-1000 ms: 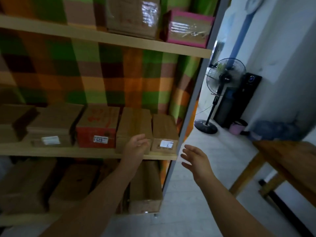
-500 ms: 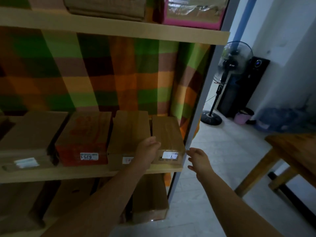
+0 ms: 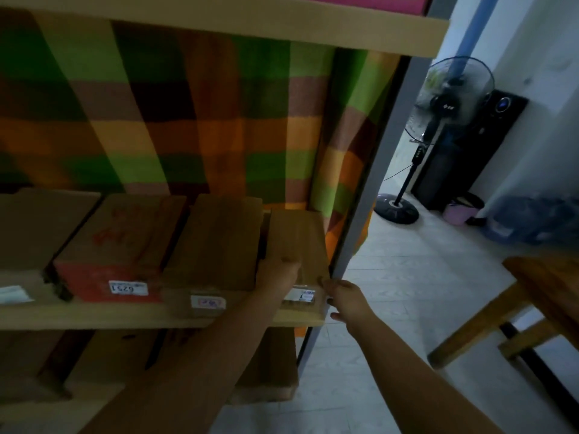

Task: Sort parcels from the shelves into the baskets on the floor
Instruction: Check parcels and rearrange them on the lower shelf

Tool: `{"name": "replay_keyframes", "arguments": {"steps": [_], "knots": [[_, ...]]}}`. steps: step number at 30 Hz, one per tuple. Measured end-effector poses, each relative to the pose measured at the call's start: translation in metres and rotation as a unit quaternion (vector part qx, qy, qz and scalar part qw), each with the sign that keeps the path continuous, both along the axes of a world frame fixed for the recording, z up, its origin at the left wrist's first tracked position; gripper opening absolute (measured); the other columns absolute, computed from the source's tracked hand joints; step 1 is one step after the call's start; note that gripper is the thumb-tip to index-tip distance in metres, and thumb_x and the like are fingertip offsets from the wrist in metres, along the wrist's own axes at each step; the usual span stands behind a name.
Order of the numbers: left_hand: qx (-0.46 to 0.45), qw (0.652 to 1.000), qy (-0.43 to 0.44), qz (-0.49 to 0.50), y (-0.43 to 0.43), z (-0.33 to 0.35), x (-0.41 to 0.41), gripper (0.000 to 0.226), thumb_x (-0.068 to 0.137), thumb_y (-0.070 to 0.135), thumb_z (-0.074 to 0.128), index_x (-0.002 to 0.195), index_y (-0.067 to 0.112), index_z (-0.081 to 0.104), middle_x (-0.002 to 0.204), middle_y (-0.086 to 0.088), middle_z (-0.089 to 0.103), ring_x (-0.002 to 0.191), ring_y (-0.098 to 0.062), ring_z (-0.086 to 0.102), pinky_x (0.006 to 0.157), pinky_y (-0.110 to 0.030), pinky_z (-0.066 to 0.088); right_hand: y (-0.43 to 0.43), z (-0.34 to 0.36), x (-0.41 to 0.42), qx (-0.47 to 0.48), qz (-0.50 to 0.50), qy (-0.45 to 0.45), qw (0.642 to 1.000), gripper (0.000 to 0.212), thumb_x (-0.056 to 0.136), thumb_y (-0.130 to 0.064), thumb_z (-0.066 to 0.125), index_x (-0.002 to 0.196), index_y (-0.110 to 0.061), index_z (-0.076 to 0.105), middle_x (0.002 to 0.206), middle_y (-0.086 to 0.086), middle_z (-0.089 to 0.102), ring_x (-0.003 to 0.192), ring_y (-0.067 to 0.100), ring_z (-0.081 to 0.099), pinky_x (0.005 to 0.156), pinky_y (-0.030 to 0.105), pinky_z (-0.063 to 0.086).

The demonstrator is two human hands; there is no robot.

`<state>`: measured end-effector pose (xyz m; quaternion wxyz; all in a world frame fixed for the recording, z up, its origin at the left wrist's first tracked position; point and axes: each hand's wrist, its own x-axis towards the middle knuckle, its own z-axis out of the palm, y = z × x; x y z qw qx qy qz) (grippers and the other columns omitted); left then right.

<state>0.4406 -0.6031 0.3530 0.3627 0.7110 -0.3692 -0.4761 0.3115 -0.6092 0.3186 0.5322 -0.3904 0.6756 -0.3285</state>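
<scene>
A narrow brown parcel (image 3: 297, 239) with a white label lies at the right end of the middle shelf (image 3: 94, 314). My left hand (image 3: 277, 274) grips its front left corner, fingers over the top. My right hand (image 3: 346, 297) holds its front right corner beside the grey shelf post (image 3: 369, 189). To the left stand another brown parcel (image 3: 219, 239) with a pink-edged label and a red-fronted parcel (image 3: 119, 245) marked 6251. No baskets are in view.
More brown boxes fill the lower shelf (image 3: 266, 371) and the far left. A checked cloth (image 3: 188, 120) backs the shelves. A standing fan (image 3: 438, 120), black tower (image 3: 470, 151) and small pink bucket (image 3: 460, 211) are at the right; a wooden table (image 3: 548, 296) stands near right.
Both hands have moved forward onto the rightmost parcel: the left from the neighbouring box's front to its left corner, the right from open air to its right corner. The view has come closer.
</scene>
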Motion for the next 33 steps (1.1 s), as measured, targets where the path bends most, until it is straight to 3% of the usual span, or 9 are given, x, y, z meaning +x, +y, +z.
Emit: {"name": "replay_keyframes", "arguments": {"steps": [3, 8, 11, 13, 19, 24, 27, 31, 33], "knots": [[0.029, 0.999, 0.026, 0.026, 0.001, -0.006, 0.0, 0.043, 0.089, 0.024, 0.055, 0.127, 0.005, 0.045, 0.096, -0.007, 0.05, 0.099, -0.028, 0.056, 0.091, -0.039, 0.047, -0.005, -0.006, -0.002, 0.007, 0.031, 0.009, 0.999, 0.037, 0.092, -0.032, 0.055, 0.117, -0.006, 0.055, 0.108, 0.011, 0.061, 0.098, 0.027, 0.057, 0.081, 0.036, 0.047], [0.034, 0.997, 0.058, 0.048, 0.005, -0.014, 0.003, 0.047, 0.091, 0.02, 0.056, 0.132, 0.003, 0.042, 0.084, -0.001, 0.049, 0.074, -0.014, 0.048, 0.074, -0.029, 0.04, -0.005, -0.013, 0.002, -0.016, 0.057, -0.009, 0.998, 0.034, 0.093, -0.031, 0.053, 0.119, -0.01, 0.051, 0.112, 0.01, 0.059, 0.103, 0.029, 0.059, 0.096, 0.046, 0.048], [0.021, 0.996, 0.072, 0.054, 0.007, -0.014, 0.004, 0.071, 0.087, 0.023, 0.062, 0.144, 0.005, 0.024, 0.13, -0.012, 0.05, 0.109, -0.025, 0.053, 0.088, -0.031, 0.043, -0.003, -0.014, 0.004, -0.026, 0.061, -0.035, 0.997, 0.024, 0.095, -0.029, 0.051, 0.112, -0.012, 0.049, 0.105, 0.008, 0.06, 0.093, 0.025, 0.06, 0.092, 0.043, 0.051], [-0.002, 0.996, 0.074, 0.055, 0.008, -0.012, 0.004, 0.081, 0.085, 0.025, 0.065, 0.147, 0.006, 0.016, 0.141, -0.013, 0.044, 0.122, -0.029, 0.048, 0.098, -0.034, 0.041, 0.001, -0.013, 0.004, -0.031, 0.055, -0.038, 0.997, 0.031, 0.094, -0.03, 0.052, 0.116, -0.009, 0.053, 0.108, 0.01, 0.064, 0.095, 0.026, 0.063, 0.091, 0.044, 0.052], [-0.065, 0.995, -0.002, 0.073, 0.016, 0.008, 0.013, 0.051, 0.094, 0.028, 0.052, 0.136, 0.009, 0.029, 0.13, -0.013, 0.049, 0.115, -0.03, 0.051, 0.098, -0.04, 0.044, 0.005, 0.007, 0.009, -0.098, 0.024, -0.031, 0.994, 0.021, 0.091, -0.03, 0.054, 0.106, -0.016, 0.051, 0.107, 0.01, 0.06, 0.1, 0.028, 0.059, 0.094, 0.049, 0.049], [-0.15, 0.984, 0.022, 0.097, 0.022, 0.036, 0.028, 0.045, 0.094, 0.033, 0.052, 0.132, 0.014, 0.037, 0.127, -0.009, 0.051, 0.105, -0.023, 0.051, 0.09, -0.035, 0.042, 0.004, 0.045, 0.019, -0.23, 0.002, -0.026, 0.973, 0.018, 0.091, -0.031, 0.056, 0.091, -0.016, 0.047, 0.085, -0.002, 0.052, 0.078, 0.009, 0.053, 0.061, 0.023, 0.041], [-0.172, 0.979, 0.057, 0.091, 0.024, 0.045, 0.039, 0.053, 0.092, 0.039, 0.054, 0.137, 0.015, 0.041, 0.134, -0.006, 0.051, 0.121, -0.027, 0.05, 0.095, -0.038, 0.042, 0.004, 0.062, 0.028, -0.266, -0.007, -0.081, 0.961, 0.013, 0.09, -0.029, 0.059, 0.088, -0.02, 0.049, 0.089, -0.003, 0.056, 0.085, 0.012, 0.057, 0.069, 0.024, 0.045], [-0.183, 0.971, 0.121, 0.09, 0.028, 0.043, 0.053, 0.047, 0.088, 0.04, 0.059, 0.128, 0.02, 0.049, 0.128, -0.004, 0.055, 0.11, -0.023, 0.054, 0.092, -0.041, 0.046, 0.004, 0.069, 0.036, -0.267, 0.0, -0.138, 0.954, 0.009, 0.088, -0.026, 0.061, 0.093, -0.024, 0.054, 0.099, 0.0, 0.06, 0.098, 0.019, 0.059, 0.086, 0.039, 0.051], [-0.181, 0.967, 0.154, 0.087, 0.031, 0.042, 0.06, 0.047, 0.086, 0.04, 0.062, 0.126, 0.022, 0.046, 0.124, -0.001, 0.054, 0.105, -0.02, 0.053, 0.084, -0.039, 0.045, 0.006, 0.07, 0.039, -0.252, 0.004, -0.174, 0.952, 0.015, 0.089, -0.021, 0.059, 0.102, -0.02, 0.053, 0.102, 0.0, 0.059, 0.099, 0.019, 0.059, 0.085, 0.04, 0.052]]}}
